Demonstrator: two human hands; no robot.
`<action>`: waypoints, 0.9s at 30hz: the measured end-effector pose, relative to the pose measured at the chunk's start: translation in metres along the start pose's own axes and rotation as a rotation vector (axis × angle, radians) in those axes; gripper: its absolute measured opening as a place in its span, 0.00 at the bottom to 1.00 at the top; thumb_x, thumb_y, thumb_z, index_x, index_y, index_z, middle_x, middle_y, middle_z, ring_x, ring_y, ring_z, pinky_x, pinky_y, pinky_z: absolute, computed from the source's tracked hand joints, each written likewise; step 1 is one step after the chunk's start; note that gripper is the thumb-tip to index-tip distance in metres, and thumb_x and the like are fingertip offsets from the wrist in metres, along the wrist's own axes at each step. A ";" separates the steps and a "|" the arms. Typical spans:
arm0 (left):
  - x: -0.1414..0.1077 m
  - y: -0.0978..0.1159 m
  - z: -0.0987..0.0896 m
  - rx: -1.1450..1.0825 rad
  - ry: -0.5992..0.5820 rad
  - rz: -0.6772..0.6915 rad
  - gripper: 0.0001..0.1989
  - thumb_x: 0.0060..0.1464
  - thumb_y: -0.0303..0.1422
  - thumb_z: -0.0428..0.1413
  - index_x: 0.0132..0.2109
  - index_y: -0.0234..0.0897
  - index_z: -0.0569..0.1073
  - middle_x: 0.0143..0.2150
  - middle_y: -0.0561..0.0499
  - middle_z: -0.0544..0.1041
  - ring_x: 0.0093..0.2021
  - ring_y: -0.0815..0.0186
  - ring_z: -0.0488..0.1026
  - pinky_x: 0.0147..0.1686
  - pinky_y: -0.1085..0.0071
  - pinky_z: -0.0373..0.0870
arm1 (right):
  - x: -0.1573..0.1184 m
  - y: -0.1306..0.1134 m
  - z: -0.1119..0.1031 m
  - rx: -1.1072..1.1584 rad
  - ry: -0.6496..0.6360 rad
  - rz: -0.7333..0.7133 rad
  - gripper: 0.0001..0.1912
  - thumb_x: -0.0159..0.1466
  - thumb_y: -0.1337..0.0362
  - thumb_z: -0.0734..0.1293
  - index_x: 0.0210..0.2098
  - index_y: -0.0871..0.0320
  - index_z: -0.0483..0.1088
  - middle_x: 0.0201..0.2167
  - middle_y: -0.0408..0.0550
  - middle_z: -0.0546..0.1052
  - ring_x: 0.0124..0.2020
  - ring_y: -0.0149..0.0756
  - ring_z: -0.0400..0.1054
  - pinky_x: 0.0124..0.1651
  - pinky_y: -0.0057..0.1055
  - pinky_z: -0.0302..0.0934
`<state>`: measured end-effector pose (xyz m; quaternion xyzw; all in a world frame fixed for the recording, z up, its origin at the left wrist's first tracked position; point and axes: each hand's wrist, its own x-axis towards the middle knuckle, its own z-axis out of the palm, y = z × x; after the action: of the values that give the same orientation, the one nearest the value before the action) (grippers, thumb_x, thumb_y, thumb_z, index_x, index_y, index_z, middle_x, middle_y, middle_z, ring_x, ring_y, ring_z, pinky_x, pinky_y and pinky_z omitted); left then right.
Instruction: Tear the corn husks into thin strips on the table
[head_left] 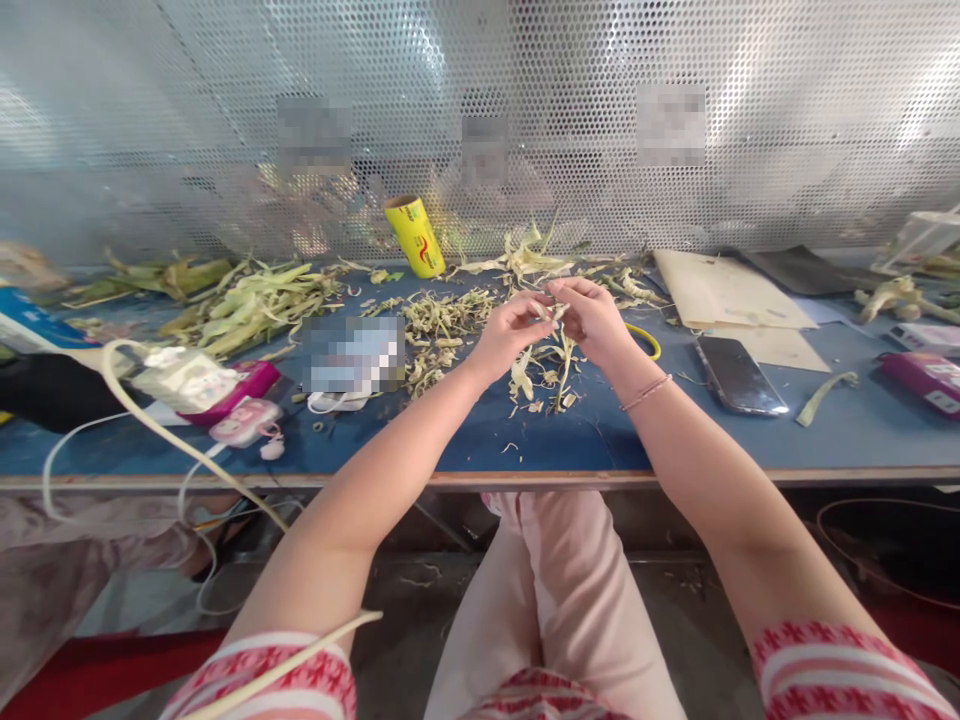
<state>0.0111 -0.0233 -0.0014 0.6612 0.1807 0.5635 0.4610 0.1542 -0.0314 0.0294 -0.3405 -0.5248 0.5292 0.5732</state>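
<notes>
Above the blue table (480,440), my left hand (510,335) and my right hand (596,320) meet with fingertips pinched together. Between them is a pale, yellow-green piece of plant (553,313), mostly covered by the fingers. A leafy plant stalk (564,370) shows just below my right hand; whether it joins the held piece I cannot tell. Beside my left hand lies a heap of short plant pieces (442,325). Behind both hands are loose, wilted stalks (525,260). Small scraps lie scattered beneath.
Long pale stalks (259,305) are piled to the left. A yellow tube (417,238) leans near the perforated metal panel (540,120). To the right are a phone (739,375) and brown paper (724,290). White cables (161,425) and a pink charger (232,390) occupy the left.
</notes>
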 end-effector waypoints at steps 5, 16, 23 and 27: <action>-0.004 0.006 0.003 0.271 0.002 0.137 0.14 0.47 0.43 0.65 0.31 0.37 0.74 0.44 0.49 0.70 0.46 0.64 0.71 0.46 0.62 0.71 | 0.001 0.001 -0.001 0.002 -0.001 0.032 0.15 0.53 0.55 0.74 0.30 0.56 0.68 0.14 0.33 0.58 0.13 0.19 0.42 0.16 0.26 0.32; 0.001 -0.002 -0.001 0.100 0.154 0.032 0.11 0.46 0.37 0.64 0.29 0.37 0.71 0.41 0.51 0.73 0.38 0.69 0.71 0.40 0.68 0.68 | -0.004 -0.010 0.002 0.036 0.012 0.037 0.13 0.58 0.58 0.71 0.28 0.57 0.64 0.10 0.28 0.50 0.11 0.19 0.39 0.15 0.23 0.33; 0.003 -0.001 0.001 -0.162 0.189 -0.089 0.09 0.47 0.33 0.63 0.28 0.37 0.70 0.30 0.55 0.73 0.31 0.73 0.70 0.37 0.71 0.66 | -0.007 -0.012 0.003 0.001 -0.038 0.000 0.13 0.61 0.56 0.68 0.28 0.57 0.64 0.11 0.30 0.52 0.12 0.20 0.41 0.16 0.23 0.35; 0.004 -0.001 -0.001 -0.181 0.203 -0.076 0.08 0.50 0.31 0.61 0.28 0.38 0.70 0.28 0.55 0.72 0.30 0.73 0.70 0.36 0.71 0.66 | -0.006 -0.011 0.003 -0.054 -0.018 -0.015 0.12 0.62 0.56 0.66 0.28 0.57 0.63 0.12 0.32 0.56 0.13 0.21 0.42 0.16 0.23 0.35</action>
<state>0.0118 -0.0194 0.0004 0.5493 0.1997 0.6236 0.5191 0.1550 -0.0398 0.0394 -0.3472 -0.5466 0.5134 0.5631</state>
